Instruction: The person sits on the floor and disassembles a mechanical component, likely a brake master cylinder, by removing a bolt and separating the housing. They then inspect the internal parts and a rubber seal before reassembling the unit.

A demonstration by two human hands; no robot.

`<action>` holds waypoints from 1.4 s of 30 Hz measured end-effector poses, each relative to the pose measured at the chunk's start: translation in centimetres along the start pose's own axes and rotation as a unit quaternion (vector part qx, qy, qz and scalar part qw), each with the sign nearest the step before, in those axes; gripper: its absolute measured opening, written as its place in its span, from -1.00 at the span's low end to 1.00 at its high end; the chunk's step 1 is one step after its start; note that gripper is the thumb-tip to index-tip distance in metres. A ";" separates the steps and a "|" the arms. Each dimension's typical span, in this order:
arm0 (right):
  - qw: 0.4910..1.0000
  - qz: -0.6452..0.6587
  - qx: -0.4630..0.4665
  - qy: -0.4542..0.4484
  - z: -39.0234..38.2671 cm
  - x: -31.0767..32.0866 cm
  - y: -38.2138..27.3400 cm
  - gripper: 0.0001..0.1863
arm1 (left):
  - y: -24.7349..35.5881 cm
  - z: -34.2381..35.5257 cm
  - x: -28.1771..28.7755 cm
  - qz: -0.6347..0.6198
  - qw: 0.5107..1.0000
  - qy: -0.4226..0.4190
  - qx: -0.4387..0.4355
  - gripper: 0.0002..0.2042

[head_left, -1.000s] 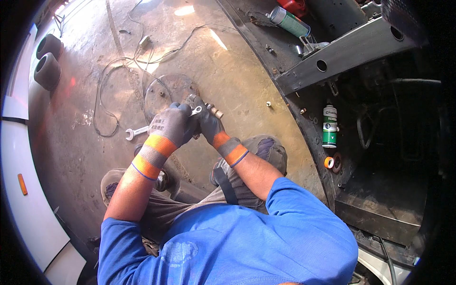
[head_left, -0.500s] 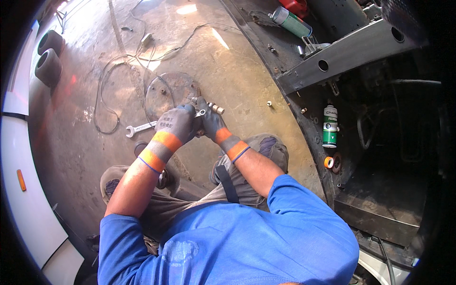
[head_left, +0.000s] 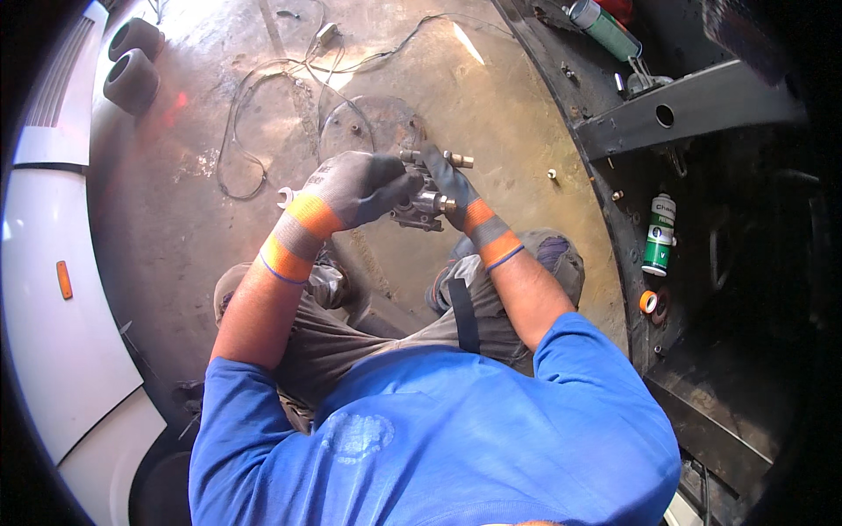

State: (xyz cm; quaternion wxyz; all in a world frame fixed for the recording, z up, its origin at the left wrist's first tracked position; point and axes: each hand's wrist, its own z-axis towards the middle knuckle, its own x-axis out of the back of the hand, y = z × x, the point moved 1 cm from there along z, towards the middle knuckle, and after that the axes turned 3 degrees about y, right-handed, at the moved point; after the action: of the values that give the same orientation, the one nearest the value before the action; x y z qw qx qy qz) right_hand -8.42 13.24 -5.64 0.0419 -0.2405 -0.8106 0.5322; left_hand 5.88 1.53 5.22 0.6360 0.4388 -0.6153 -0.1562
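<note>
Both my hands wear grey gloves with orange cuffs and meet in front of me over the concrete floor. My left hand (head_left: 355,186) and my right hand (head_left: 449,184) hold a small grey metal valve part (head_left: 421,203) with brass fittings between them. A brass fitting (head_left: 460,160) sticks out past my right fingers. An open-ended wrench (head_left: 286,195) lies on the floor just left of my left hand, mostly hidden by the glove. Behind my hands lies a round rusty metal disc (head_left: 373,123).
Thin cables (head_left: 254,96) loop on the floor beyond the disc. Two black rubber rollers (head_left: 132,61) sit at far left by a white vehicle body (head_left: 53,289). At right is a dark metal frame (head_left: 693,110), a green-and-white spray can (head_left: 658,234), an orange tape roll (head_left: 647,302), another green can (head_left: 605,26).
My hands have lifted the metal part higher and toward me, away from the disc. The view has shifted right, so the floor things sit further right in the picture.
</note>
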 end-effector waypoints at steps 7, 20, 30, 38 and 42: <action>0.984 0.009 -0.156 -0.085 0.3 -0.5 0.9 -0.31 | -1.4 0.3 -1.3 0.193 0.975 -0.063 -0.091 -0.79; 0.957 -0.258 0.103 0.082 8.6 4.5 9.3 -0.29 | 0.2 2.9 -4.9 -0.033 0.999 -0.020 0.038 -0.68; 0.970 -0.070 -0.204 -0.110 2.0 1.5 1.1 -0.15 | -1.6 1.1 -2.4 0.085 0.993 0.002 -0.084 -0.76; 0.900 -0.367 0.092 -0.216 4.1 3.9 4.8 -0.37 | 2.3 3.0 -3.3 0.421 0.884 -0.132 -0.156 -0.86; 0.943 -0.324 0.007 -0.080 5.1 1.2 6.6 -0.43 | -0.3 1.7 -3.5 0.229 0.951 0.007 -0.209 -0.86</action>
State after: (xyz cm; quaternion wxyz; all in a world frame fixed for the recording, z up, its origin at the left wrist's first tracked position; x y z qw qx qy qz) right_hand -8.86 11.63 -13.89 0.1487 0.0791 -0.8418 0.5128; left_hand 3.76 3.35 2.44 0.7363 0.1446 -0.6485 -0.1280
